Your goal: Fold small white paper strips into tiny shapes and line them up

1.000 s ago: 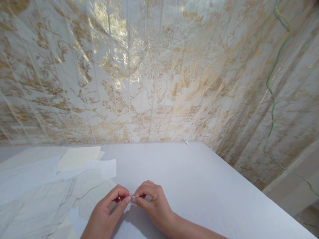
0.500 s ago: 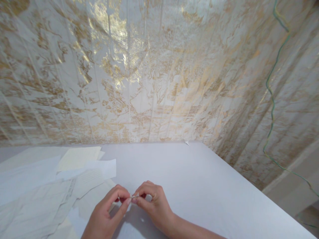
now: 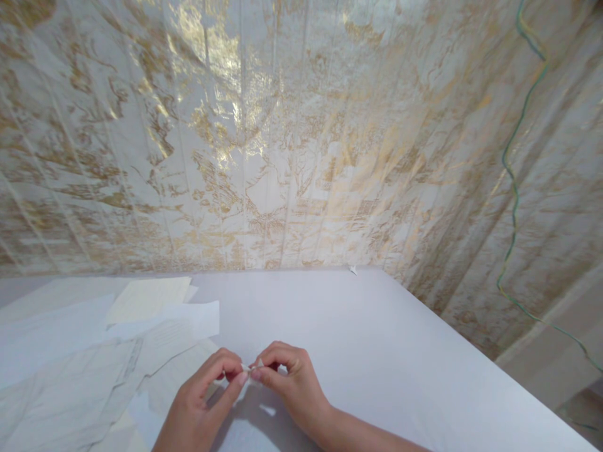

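Note:
Low in the middle of the head view, my left hand [image 3: 206, 397] and my right hand [image 3: 291, 384] meet fingertip to fingertip above the white table [image 3: 339, 339]. Between them is a tiny piece of folded white paper [image 3: 251, 370], pinched by thumb and forefinger on both sides. Most of the paper is hidden by the fingertips, so its shape cannot be made out. Below the hands their shadow falls on the tabletop, with a small bright patch in it.
Loose paper sheets [image 3: 70, 383], some with writing, overlap across the table's left side. A small white folded paper piece [image 3: 353, 270] lies at the far edge. Gold-patterned covering [image 3: 264, 157] lines the wall behind. A green-yellow wire [image 3: 513, 213] hangs down at the right.
Both hands stay in nearly the same place, the fingertips shifting slightly around the paper. A bit more of its white edge shows. The bright patch in the shadow has grown.

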Available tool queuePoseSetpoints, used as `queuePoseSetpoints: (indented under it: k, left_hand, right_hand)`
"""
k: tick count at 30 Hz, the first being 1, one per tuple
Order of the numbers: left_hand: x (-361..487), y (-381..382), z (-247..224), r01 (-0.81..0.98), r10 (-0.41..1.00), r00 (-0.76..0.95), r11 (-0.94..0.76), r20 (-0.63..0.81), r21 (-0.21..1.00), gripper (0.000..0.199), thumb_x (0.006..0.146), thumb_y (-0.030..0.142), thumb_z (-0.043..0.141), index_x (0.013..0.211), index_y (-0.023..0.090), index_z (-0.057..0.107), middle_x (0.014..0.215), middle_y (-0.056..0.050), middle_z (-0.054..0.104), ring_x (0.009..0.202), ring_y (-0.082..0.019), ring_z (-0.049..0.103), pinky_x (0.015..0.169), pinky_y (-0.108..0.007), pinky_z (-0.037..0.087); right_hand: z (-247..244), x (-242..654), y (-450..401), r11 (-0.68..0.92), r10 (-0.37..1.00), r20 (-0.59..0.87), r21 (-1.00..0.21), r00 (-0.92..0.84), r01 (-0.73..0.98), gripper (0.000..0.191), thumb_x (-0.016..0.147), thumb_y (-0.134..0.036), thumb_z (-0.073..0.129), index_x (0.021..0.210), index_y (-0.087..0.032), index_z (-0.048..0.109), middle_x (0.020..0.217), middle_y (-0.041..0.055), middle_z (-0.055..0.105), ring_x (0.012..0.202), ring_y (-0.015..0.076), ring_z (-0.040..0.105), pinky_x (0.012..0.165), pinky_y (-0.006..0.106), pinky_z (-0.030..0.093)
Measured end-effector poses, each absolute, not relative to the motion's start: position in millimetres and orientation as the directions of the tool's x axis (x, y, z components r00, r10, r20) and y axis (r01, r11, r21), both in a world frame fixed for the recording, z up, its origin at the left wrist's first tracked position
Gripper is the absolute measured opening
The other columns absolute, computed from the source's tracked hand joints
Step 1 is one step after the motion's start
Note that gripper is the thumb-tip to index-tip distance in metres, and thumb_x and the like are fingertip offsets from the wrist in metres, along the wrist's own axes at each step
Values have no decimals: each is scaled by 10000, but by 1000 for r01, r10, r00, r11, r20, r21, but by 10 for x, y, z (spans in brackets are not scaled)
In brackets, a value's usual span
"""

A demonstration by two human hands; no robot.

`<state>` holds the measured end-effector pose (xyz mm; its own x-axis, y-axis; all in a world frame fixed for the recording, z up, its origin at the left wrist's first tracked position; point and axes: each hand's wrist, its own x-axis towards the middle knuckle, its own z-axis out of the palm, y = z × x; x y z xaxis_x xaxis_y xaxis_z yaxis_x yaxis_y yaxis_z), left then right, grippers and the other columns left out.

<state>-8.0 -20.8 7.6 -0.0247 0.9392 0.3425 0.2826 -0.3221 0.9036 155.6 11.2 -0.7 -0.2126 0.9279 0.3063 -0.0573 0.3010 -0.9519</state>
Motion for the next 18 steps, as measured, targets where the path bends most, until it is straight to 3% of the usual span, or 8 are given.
queuePoseSetpoints:
  k: [8,18]
  left_hand:
    - [-44,-243,99,256,951,-40,-288,308,923,213,814,414,656,680,267,581,741,68,577,739,-154,549,736,-203,416]
    - [-66,-220,27,360,961,18,-265,278,895,252,838,486,599,714,267,586,713,65,561,733,-166,551,735,-228,432]
  right_hand:
    - [4,1546,96,320,929,314,-947,-196,2,304,783,-457,769,651,-185,738,659,20,619,662,156,489,665,289,384]
    - [34,1560,38,375,904,334,-919,-266,123,308,894,-421,597,700,-184,561,703,-8,520,694,152,468,667,280,344]
